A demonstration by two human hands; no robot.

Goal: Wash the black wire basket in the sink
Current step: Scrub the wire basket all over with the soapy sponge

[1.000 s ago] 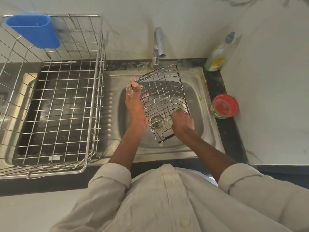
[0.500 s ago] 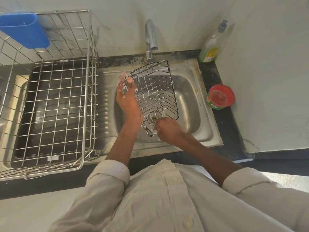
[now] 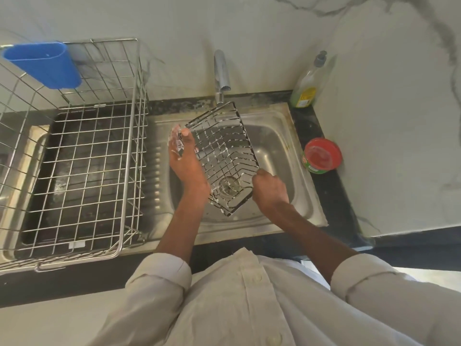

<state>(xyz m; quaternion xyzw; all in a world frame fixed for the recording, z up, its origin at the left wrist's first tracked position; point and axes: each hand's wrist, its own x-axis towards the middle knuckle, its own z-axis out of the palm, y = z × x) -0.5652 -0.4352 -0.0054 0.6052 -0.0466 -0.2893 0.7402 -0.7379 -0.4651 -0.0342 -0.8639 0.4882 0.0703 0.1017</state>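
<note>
The left hand sits against the left side of the black wire basket, its fingers curled round a soapy, foam-covered scrubber held at the basket's upper left corner. The right hand grips the basket's lower right edge, fingers curled under the wire rim so that only the knuckles and back of the hand show. Both forearms reach forward from rolled-up pale sleeves.

The black wire basket is held tilted above the bowl of the sink, its far corner raised toward the tap and its near corner dipping low toward the person. White suds cling to many of its wires, and the sink's drain shows through the mesh near the lower end.

To the left, a large steel wire rack rests over the sink's draining side, with a blue plastic holder hung on its far rim. On the dark tabletop to the right of the sink stands a round green tub with a red lid. A bottle of green dish liquid with a pump top stands in the far right corner against the pale marbled wall.
</note>
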